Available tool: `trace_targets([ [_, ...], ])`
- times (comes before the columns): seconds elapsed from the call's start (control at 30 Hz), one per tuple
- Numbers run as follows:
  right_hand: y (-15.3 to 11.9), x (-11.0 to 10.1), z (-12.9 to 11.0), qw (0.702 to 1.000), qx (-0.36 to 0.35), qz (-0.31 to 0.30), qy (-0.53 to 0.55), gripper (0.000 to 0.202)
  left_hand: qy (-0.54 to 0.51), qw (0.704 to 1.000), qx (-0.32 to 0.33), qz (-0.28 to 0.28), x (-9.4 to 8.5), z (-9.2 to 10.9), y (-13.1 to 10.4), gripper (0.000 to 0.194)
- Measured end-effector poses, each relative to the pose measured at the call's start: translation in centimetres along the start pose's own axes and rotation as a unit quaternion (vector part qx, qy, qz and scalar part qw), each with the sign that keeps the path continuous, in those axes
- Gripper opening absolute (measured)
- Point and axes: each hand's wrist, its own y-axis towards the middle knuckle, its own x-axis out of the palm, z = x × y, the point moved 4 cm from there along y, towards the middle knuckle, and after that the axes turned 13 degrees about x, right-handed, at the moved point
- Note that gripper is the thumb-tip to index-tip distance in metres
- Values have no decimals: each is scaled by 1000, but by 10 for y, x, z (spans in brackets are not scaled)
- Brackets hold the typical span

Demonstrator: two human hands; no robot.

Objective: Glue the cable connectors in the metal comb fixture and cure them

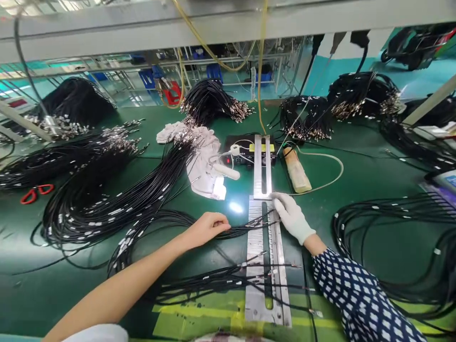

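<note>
A green table (356, 178) spreads across the frame. Bundles of black cables (67, 216) lie on its left, upper and right parts. Red handle loops (34, 194) rest at left, a pale cloth (203, 175), a black box (233, 154) and a slotted metal plate (254, 270) around the centre.

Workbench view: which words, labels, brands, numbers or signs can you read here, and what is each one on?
"2A": seems to end the white lettering on the black box; what comes before it is too blurred.
Yellow label on that box: too small and partly covered to read.
White tags on the black cables: too small to read, if printed.
Elsewhere: nothing I can read.
</note>
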Motion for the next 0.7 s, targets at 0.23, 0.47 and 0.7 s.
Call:
trace_targets([
  [0.23,-22,-3,-1,999,22,-45,-3,40,-51,994,-40,-87,-15,5,-19,36],
  [0.47,-38,-1,10,996,40,-3,75,45,78,993,73,-55,-2,11,-16,19],
  [0.7,-35,1,16,990,33,16,133,37,-44,988,132,-61,22,17,11,10],
])
